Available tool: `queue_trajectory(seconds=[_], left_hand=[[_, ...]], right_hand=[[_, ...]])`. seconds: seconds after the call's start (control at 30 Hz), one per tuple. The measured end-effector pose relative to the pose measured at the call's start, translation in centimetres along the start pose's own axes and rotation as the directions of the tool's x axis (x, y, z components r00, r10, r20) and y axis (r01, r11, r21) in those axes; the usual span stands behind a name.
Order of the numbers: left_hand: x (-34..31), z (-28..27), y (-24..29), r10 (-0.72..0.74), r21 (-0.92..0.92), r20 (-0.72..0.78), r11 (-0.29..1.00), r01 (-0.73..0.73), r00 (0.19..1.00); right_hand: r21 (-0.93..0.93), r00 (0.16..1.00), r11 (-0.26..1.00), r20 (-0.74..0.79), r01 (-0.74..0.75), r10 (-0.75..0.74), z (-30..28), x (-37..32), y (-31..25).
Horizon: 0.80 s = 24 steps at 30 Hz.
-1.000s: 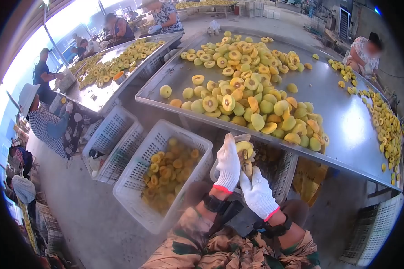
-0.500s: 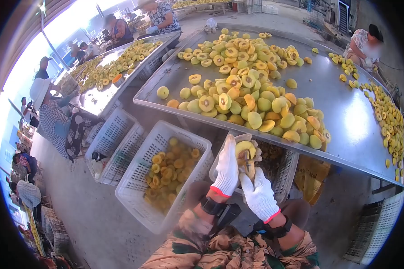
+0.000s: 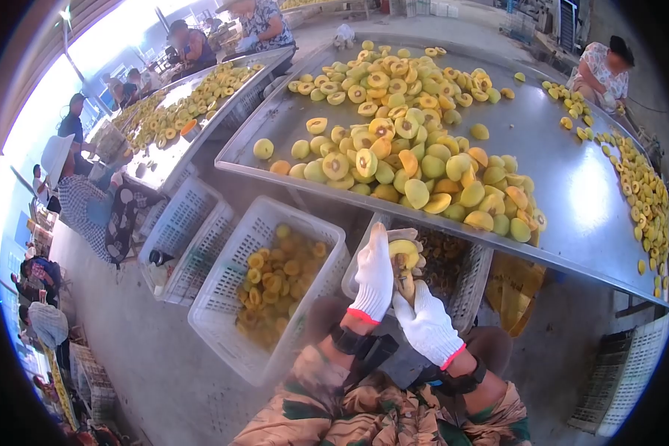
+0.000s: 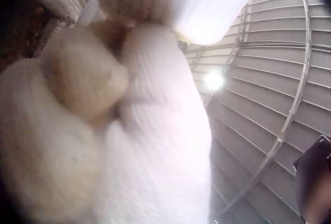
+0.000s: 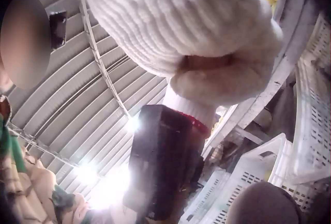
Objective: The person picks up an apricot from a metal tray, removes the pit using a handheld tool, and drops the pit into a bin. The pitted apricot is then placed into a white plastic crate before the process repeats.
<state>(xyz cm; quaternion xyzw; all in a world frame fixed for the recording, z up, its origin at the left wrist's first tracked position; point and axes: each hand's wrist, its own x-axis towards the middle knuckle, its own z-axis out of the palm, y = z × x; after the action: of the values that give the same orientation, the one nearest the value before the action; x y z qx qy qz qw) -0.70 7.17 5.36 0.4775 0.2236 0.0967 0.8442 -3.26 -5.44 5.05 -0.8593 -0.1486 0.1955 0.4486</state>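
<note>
In the head view a white-gloved left hand (image 3: 375,273) holds a cut yellow fruit half (image 3: 404,253), fingers curled round its far side. The gloved right hand (image 3: 427,322) grips a slim tool (image 3: 405,285) whose tip meets the fruit's cut face; the tool's exact shape is unclear. In the left wrist view the left glove (image 4: 155,120) fills most of the picture and the fruit is not clearly seen. The right glove (image 5: 207,38) is curled in the right wrist view, with the handle mostly hidden.
Halved fruit (image 3: 424,156) lies heaped on a metal table (image 3: 531,167) beyond the hands. A white crate (image 3: 208,305) of yellow fruit stands left; another crate (image 3: 473,290) with dark bits sits under the table edge. Several people work around, one (image 3: 603,74) at the far right.
Both hands stay close together round the fruit half; the tool, earlier plainly visible across the cut face, now shows less. The head view has shifted slightly.
</note>
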Motion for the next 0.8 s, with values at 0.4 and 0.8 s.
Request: queue_trajectory(seconds=[0.4, 0.8], left_hand=[[1.1, -1.7, 0.0, -0.38, -0.04, 0.283, 0.913, 0.406, 0.881], [3.1, -14.9, 5.8, 0.529, 0.932, -0.186, -0.172, 0.319, 0.828]], right_hand=[[0.653, 0.633, 0.312, 0.754, -0.69, -0.176, -2.9, 1.3, 2.3], [0.694, 0.729, 0.245, 0.678, -0.677, 0.094, -3.7, 3.4, 9.7]])
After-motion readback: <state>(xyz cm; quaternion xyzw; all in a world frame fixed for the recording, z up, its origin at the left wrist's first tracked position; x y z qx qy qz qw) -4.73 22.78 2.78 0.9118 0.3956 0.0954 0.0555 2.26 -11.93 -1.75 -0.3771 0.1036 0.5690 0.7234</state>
